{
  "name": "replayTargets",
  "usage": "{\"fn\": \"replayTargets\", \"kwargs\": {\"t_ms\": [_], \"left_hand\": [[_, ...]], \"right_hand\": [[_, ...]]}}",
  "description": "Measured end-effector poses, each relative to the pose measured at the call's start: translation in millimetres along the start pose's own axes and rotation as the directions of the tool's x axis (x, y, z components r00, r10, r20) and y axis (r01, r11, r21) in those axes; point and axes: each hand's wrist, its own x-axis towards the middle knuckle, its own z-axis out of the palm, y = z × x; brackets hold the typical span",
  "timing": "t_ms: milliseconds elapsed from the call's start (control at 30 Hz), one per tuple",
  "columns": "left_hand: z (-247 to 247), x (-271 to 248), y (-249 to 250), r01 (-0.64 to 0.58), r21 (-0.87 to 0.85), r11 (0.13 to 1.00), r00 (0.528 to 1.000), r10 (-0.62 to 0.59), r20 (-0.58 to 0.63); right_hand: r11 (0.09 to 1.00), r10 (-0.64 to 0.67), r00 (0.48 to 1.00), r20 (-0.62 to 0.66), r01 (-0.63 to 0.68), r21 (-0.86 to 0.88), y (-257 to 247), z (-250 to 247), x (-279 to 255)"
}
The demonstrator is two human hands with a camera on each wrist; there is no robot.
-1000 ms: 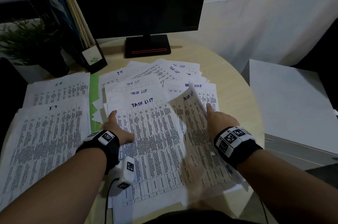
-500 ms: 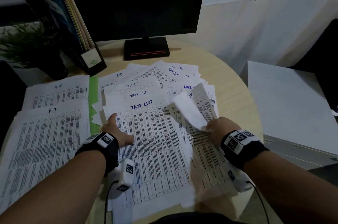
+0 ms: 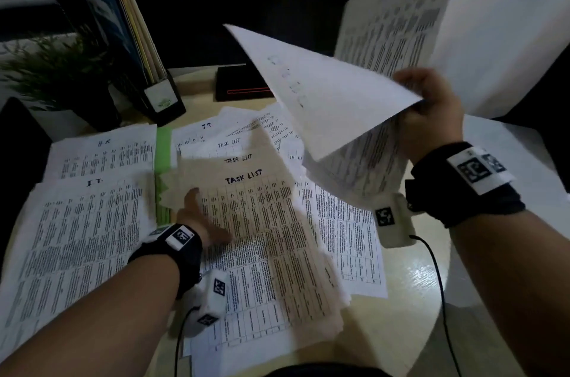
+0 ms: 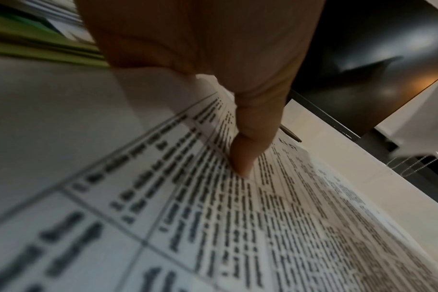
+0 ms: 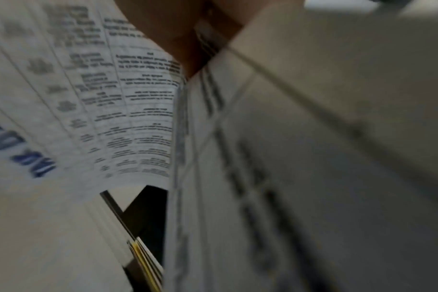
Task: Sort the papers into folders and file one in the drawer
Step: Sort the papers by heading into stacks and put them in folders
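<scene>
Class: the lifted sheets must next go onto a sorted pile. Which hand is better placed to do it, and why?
Probably the right hand: it already grips the raised white printed sheets above the desk. The left hand presses flat on the white TASK LIST stack, steadying it.

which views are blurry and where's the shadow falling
Head view: the raised sheets in the right hand are motion-smeared and shade the task list pile. Left wrist view: near print is soft. Right wrist view: blurred nearly throughout.
</scene>
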Motion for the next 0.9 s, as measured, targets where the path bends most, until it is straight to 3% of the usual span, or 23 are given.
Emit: {"fn": "replayTargets", "kwargs": {"t_ms": [67,133,200,267,333,433,567,633,767,833,900], "left_hand": [[-2,1,-1,-0.057,0.026,0.998,0.998,0.057,0.003],[-2,-2,-4,-0.068,-0.017,0.998,0.998,0.068,0.009],[0,-3,-9,-0.065,-0.099,0.993,0.998,0.065,-0.004],[2,-3,-11,-0.095,-0.142,0.985,0.995,0.091,-0.039],[1,-4,-10,-0.089,-0.219,0.972,0.994,0.074,-0.076],[0,-3,-6,-0.066,-0.334,0.940,0.993,0.030,-0.113],[1,-7,-3,-0.086,-0.398,0.913,0.986,0.020,-0.167],[4,-14,-1,-0.130,-0.358,0.925,0.986,0.081,-0.149],[12,-21,5,-0.131,-0.296,0.946,0.989,0.106,-0.098],[16,-21,4,-0.099,-0.291,0.952,0.993,0.075,-0.091],[17,-23,5,-0.079,-0.296,0.952,0.995,0.057,-0.084]], "right_hand": [[0.959,0.083,0.997,-0.008,-0.077,0.274,2,7,6],[0.911,0.178,0.983,0.044,-0.181,0.371,9,17,2],[0.927,0.295,0.942,0.159,-0.322,0.193,20,28,-10],[0.878,0.478,0.831,0.285,-0.447,-0.168,38,40,-28],[0.777,0.608,0.697,0.380,-0.423,-0.465,58,52,-52],[0.726,0.651,0.599,0.467,-0.313,-0.612,70,71,-86],[0.763,0.620,0.595,0.512,-0.303,-0.571,66,91,-106],[0.788,0.597,0.596,0.537,-0.308,-0.534,61,95,-105],[0.786,0.595,0.525,0.609,-0.221,-0.578,66,96,-92],[0.690,0.652,0.575,0.495,-0.178,-0.701,73,89,-80],[0.496,0.730,0.621,0.285,-0.196,-0.846,82,75,-71]]}}
